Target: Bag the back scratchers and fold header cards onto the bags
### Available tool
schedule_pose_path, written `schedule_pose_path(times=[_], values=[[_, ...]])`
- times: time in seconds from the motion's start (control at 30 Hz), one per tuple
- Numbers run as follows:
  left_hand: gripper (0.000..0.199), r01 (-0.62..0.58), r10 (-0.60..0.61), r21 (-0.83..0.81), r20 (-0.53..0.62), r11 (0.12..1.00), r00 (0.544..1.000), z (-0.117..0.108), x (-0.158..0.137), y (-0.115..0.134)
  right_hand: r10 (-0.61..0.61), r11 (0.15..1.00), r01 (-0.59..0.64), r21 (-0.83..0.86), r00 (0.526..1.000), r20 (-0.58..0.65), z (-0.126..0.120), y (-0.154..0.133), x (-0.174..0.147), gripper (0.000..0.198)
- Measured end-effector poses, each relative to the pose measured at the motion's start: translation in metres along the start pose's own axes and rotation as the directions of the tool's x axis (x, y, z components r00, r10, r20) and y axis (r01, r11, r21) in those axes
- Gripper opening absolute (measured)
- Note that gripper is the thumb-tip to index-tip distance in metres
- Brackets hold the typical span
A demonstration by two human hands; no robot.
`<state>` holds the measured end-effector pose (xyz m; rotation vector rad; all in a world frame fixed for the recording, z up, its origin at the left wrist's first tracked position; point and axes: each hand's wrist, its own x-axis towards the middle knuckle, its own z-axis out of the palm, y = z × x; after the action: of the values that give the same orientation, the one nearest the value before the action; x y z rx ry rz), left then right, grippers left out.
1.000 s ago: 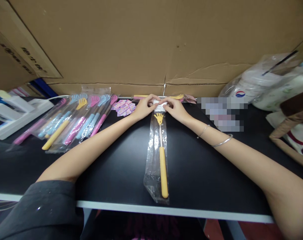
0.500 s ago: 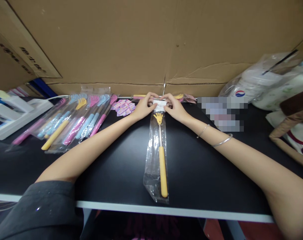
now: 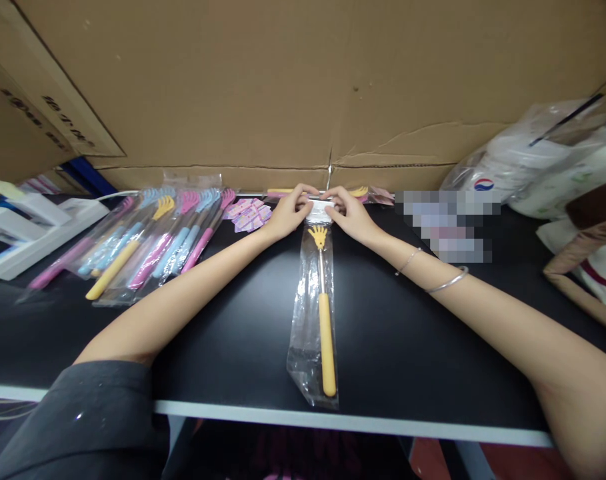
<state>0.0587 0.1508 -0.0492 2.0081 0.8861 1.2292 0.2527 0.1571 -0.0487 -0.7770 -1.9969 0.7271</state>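
Observation:
A yellow back scratcher (image 3: 327,340) with a hand-shaped head and metal shaft lies in a clear plastic bag (image 3: 303,333), its head toward the far side of the table. At the bag's far end is a small white card (image 3: 321,211). My left hand (image 3: 291,212) pinches the card's left side, with the thumb on its face. The right side is gripped the same way by my right hand (image 3: 349,215). Some fingertips are hidden behind the card, and I cannot tell exactly how it meets the bag.
Several bagged back scratchers (image 3: 155,243) lie to the left, beside a pile of pink-purple cards (image 3: 247,215). More bagged scratchers (image 3: 357,192) lie behind my hands. A white power strip (image 3: 47,233) is far left. A bagged cup (image 3: 513,167) stands right; cardboard (image 3: 263,87) rises behind.
The view has shifted very slightly. Both hands keep their hold on the white card, whose face now looks a little brighter; the bagged scratcher stays in place.

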Motion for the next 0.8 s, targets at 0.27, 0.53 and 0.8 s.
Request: schedule_pose_path(times=[0.27, 0.53, 0.8], values=[[0.027, -0.023, 0.022, 0.039, 0.023, 0.999, 0.999, 0.000, 0.000, -0.002, 0.023, 1.000, -0.023, -0.018, 1.000, 0.000, 0.001, -0.003, 0.000, 0.027], [0.029, 0.007, -0.005, 0.214, -0.008, 0.977, 1.000, 0.002, -0.002, 0.001, 0.025, 0.999, -0.026, -0.040, 1.000, -0.005, 0.001, -0.009, -0.001, 0.025], [0.032, 0.010, -0.002, 0.321, -0.023, 0.947, 1.000, 0.004, -0.005, 0.008, 0.048, 0.984, -0.054, -0.170, 0.998, -0.036, 0.001, -0.010, -0.002, 0.026]])
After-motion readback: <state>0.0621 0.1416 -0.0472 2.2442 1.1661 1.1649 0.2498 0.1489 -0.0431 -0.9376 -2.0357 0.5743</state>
